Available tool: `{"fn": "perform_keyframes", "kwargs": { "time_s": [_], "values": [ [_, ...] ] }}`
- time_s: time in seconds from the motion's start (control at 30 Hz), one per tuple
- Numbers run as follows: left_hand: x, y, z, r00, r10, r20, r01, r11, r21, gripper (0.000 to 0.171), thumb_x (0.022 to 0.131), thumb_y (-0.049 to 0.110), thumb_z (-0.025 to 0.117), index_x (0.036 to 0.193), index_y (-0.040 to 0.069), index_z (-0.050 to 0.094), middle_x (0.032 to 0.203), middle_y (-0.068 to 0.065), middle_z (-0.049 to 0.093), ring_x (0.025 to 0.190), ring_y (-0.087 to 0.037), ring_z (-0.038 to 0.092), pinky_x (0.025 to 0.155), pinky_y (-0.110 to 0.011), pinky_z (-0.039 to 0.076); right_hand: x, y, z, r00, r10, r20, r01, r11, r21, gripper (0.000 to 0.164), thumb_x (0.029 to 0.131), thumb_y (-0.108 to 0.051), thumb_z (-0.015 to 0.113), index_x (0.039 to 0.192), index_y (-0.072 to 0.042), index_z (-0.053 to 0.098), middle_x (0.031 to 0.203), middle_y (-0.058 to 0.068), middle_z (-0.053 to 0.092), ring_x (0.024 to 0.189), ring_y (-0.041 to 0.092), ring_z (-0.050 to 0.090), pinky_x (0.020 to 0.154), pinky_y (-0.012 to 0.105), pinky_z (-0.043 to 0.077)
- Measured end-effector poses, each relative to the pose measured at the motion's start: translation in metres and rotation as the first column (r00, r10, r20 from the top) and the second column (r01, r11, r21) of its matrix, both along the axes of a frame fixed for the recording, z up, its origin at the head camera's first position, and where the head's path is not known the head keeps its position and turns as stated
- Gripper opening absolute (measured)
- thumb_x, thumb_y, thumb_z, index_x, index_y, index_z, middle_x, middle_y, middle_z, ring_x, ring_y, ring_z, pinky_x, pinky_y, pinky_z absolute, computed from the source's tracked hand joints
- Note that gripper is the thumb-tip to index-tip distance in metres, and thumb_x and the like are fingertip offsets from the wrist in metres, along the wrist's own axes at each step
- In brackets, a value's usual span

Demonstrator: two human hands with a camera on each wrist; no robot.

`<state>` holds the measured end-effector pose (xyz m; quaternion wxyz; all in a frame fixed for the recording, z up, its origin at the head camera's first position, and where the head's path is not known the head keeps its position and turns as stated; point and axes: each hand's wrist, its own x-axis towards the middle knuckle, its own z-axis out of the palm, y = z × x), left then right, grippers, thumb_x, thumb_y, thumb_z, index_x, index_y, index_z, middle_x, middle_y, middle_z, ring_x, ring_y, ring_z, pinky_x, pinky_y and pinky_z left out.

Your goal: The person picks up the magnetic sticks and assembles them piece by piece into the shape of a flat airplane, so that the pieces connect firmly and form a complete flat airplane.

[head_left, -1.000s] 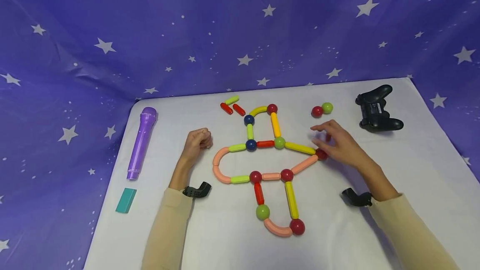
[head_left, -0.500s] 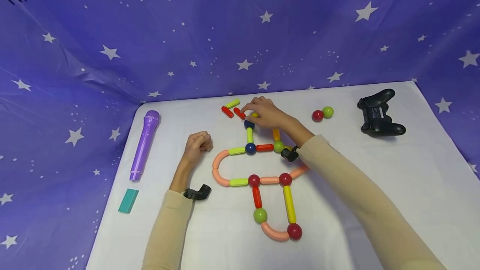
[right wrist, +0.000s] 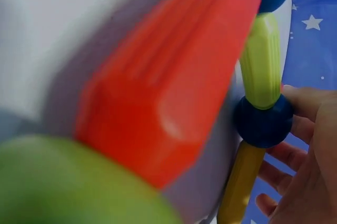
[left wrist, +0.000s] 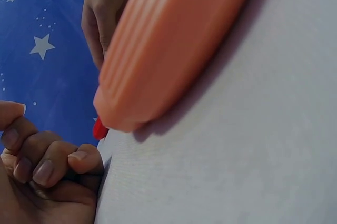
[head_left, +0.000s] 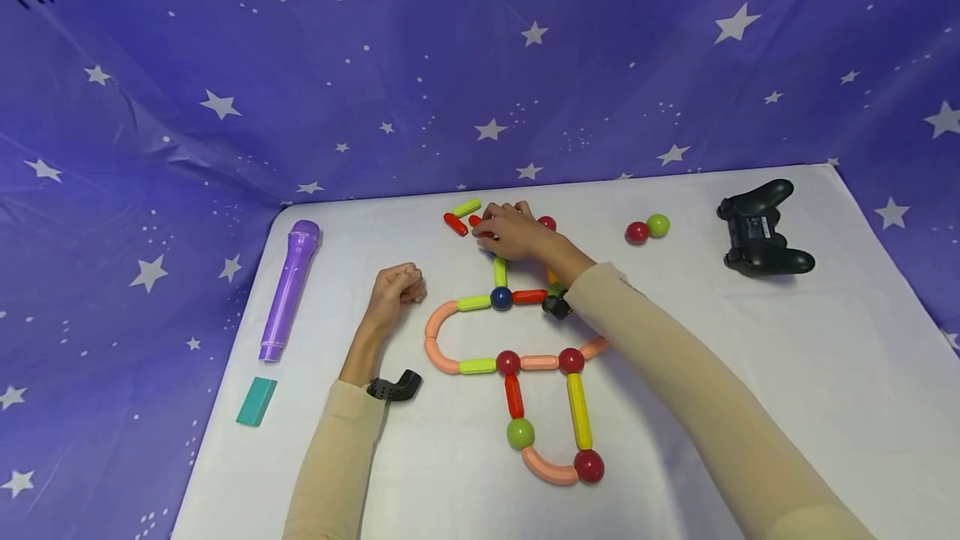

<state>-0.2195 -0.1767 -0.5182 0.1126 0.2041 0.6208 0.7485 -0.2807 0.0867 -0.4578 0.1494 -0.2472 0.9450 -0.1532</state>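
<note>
My left hand (head_left: 397,292) rests on the white table with fingers curled in, holding nothing; the left wrist view shows its bent fingers (left wrist: 47,163) beside a salmon curved rod (left wrist: 174,45). Rods and balls of a magnetic building set form a linked outline. Over its far part reaches my right hand (head_left: 513,233), fingertips at a loose red rod (head_left: 475,221) whose near end they cover. Whether they pinch it cannot be told. In the right wrist view the thumb (right wrist: 303,100) lies by a dark blue ball (right wrist: 263,121), below a lime rod (right wrist: 261,61).
Another red rod (head_left: 455,224) and a lime rod (head_left: 467,207) lie left of my right hand. Farther right are a loose red ball (head_left: 637,232), a green ball (head_left: 658,225) and a black game controller (head_left: 761,229). A purple toy microphone (head_left: 290,290) and teal block (head_left: 257,402) lie left.
My right hand has moved left from the red ball at the outline's right corner to the loose rods at the back, then slightly farther onto the red rod. My left hand stays put.
</note>
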Motion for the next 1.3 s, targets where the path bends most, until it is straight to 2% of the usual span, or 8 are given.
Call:
{"fn": "perform_keyframes", "kwargs": {
  "time_s": [0.37, 0.47, 0.6, 0.67, 0.73, 0.83, 1.0, 1.3],
  "values": [
    [0.001, 0.003, 0.002, 1.0, -0.017, -0.011, 0.016, 0.999, -0.039, 0.035, 0.096, -0.001, 0.044, 0.064, 0.0, 0.031, 0.058, -0.004, 0.027, 0.054, -0.021, 0.026, 0.057, -0.028, 0.035, 0.005, 0.007, -0.005, 0.999, -0.04, 0.015, 0.04, 0.998, -0.041, 0.039, 0.101, -0.037, 0.049, 0.137, -0.022, 0.059, 0.139, 0.006, 0.05, 0.124, 0.026, 0.047, 0.098, 0.045, 0.029],
    [0.005, 0.007, 0.012, 0.999, -0.036, -0.01, 0.034, 0.989, -0.143, 0.025, 0.096, -0.004, 0.049, 0.073, -0.011, 0.045, 0.065, -0.009, 0.044, 0.06, -0.02, 0.04, 0.061, -0.027, 0.04, 0.005, 0.009, -0.007, 0.999, -0.043, 0.01, 0.044, 0.998, -0.05, 0.04, 0.101, -0.038, 0.05, 0.138, -0.022, 0.058, 0.14, 0.007, 0.049, 0.125, 0.026, 0.047, 0.098, 0.045, 0.029],
    [0.014, 0.02, 0.032, 0.981, -0.174, -0.08, 0.125, 0.896, -0.426, 0.017, 0.09, -0.002, 0.064, 0.104, -0.011, 0.065, 0.087, -0.019, 0.058, 0.08, -0.024, 0.052, 0.076, -0.034, 0.045, 0.005, 0.014, -0.008, 0.999, -0.053, 0.006, 0.053, 0.996, -0.065, 0.042, 0.1, -0.038, 0.052, 0.138, -0.021, 0.058, 0.14, 0.007, 0.049, 0.126, 0.027, 0.047, 0.098, 0.046, 0.029],
    [0.014, 0.025, 0.03, 0.962, -0.246, -0.117, 0.147, 0.831, -0.537, 0.029, 0.085, 0.001, 0.072, 0.113, -0.004, 0.068, 0.097, -0.018, 0.062, 0.088, -0.027, 0.054, 0.083, -0.039, 0.044, 0.004, 0.015, -0.008, 0.998, -0.055, 0.008, 0.055, 0.996, -0.071, 0.042, 0.1, -0.038, 0.052, 0.138, -0.021, 0.058, 0.14, 0.007, 0.049, 0.126, 0.027, 0.047, 0.098, 0.046, 0.029],
    [0.013, 0.028, 0.022, 0.95, -0.276, -0.146, 0.145, 0.803, -0.578, 0.032, 0.083, 0.004, 0.076, 0.115, 0.001, 0.07, 0.101, -0.016, 0.065, 0.092, -0.032, 0.054, 0.086, -0.043, 0.043, 0.004, 0.016, -0.009, 0.999, -0.052, 0.008, 0.053, 0.995, -0.079, 0.042, 0.1, -0.038, 0.053, 0.138, -0.021, 0.058, 0.14, 0.007, 0.049, 0.126, 0.027, 0.047, 0.098, 0.046, 0.028],
    [0.01, 0.027, 0.009, 0.947, -0.268, -0.178, 0.116, 0.8, -0.589, 0.03, 0.082, 0.006, 0.077, 0.112, 0.006, 0.072, 0.105, -0.012, 0.067, 0.095, -0.034, 0.054, 0.088, -0.044, 0.041, 0.003, 0.017, -0.009, 0.999, -0.044, 0.002, 0.044, 0.994, -0.104, 0.041, 0.099, -0.037, 0.054, 0.137, -0.02, 0.059, 0.141, 0.008, 0.049, 0.127, 0.026, 0.048, 0.098, 0.047, 0.028],
    [0.01, 0.024, 0.006, 0.951, -0.252, -0.18, 0.106, 0.811, -0.575, 0.029, 0.082, 0.012, 0.079, 0.111, 0.013, 0.074, 0.104, -0.005, 0.068, 0.093, -0.025, 0.054, 0.087, -0.037, 0.041, 0.005, 0.019, 0.004, 0.996, -0.077, -0.034, 0.068, 0.974, -0.216, 0.037, 0.098, -0.029, 0.06, 0.133, -0.017, 0.062, 0.137, 0.007, 0.051, 0.127, 0.027, 0.049, 0.099, 0.045, 0.029],
    [0.012, 0.02, 0.007, 0.954, -0.236, -0.186, 0.086, 0.806, -0.585, 0.028, 0.082, 0.011, 0.079, 0.11, 0.016, 0.074, 0.103, -0.001, 0.068, 0.092, -0.019, 0.053, 0.086, -0.031, 0.041, 0.031, 0.052, 0.047, 0.973, -0.192, -0.128, 0.112, 0.879, -0.463, 0.02, 0.094, -0.013, 0.065, 0.114, -0.014, 0.07, 0.113, 0.007, 0.059, 0.106, 0.025, 0.055, 0.1, 0.046, 0.044]
  ]
}}
